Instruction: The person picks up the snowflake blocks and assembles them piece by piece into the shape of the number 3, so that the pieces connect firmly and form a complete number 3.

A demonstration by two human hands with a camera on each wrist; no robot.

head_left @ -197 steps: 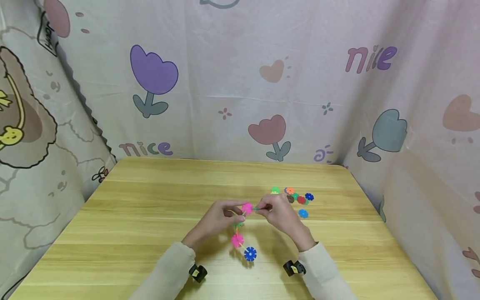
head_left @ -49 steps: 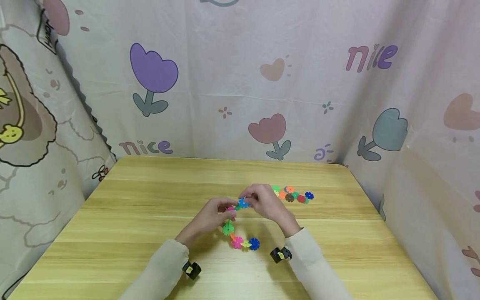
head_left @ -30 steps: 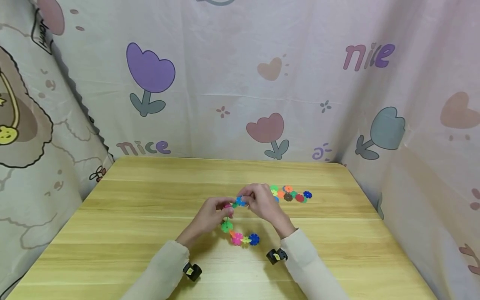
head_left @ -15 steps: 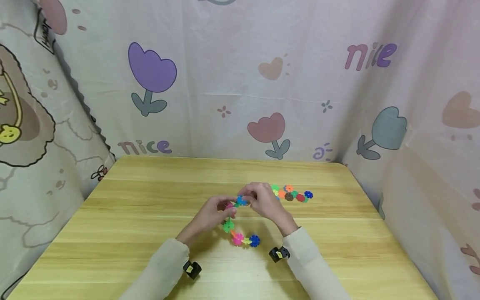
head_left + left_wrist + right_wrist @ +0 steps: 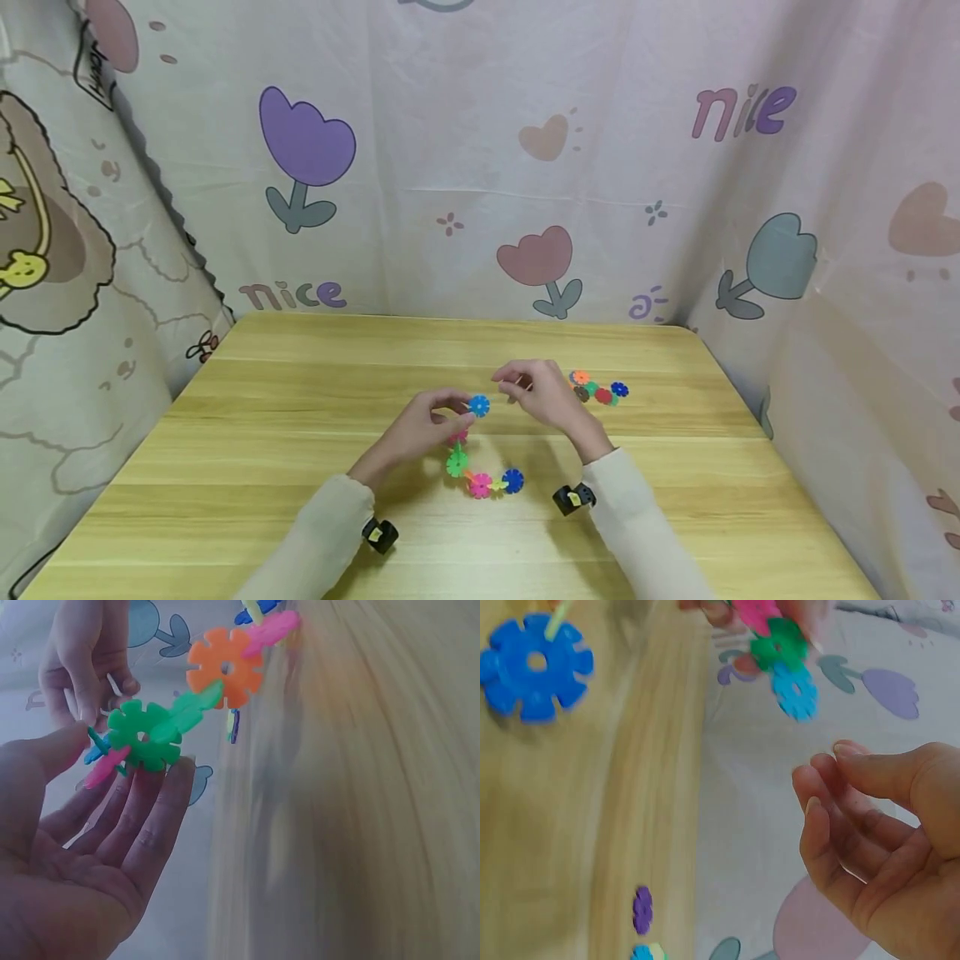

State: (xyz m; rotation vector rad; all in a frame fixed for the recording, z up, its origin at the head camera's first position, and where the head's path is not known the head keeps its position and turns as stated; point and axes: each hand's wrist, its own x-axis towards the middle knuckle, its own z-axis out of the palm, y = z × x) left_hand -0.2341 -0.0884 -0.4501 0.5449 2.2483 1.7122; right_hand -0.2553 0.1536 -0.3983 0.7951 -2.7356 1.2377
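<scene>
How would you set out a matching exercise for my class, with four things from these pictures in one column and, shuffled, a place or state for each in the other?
Column one:
1. Left hand
2. Right hand
3. Light blue disc
4. Red disc

Column two:
A. Lies among loose discs, apart from the chain
B. Holds nothing
C. Forms the chain's end nearest the empty hand
D. Pinches the chain

Pairs: 1-D, 2-B, 3-C, 4-A

the head view looks forward and down, from farther, over the worktop (image 5: 300,400) toward the curtain (image 5: 427,125). the wrist views look from near, one at the left hand (image 5: 90,874), one at the right hand (image 5: 900,859), with the worktop turned sideways. all three views share the disc chain (image 5: 457,463).
</scene>
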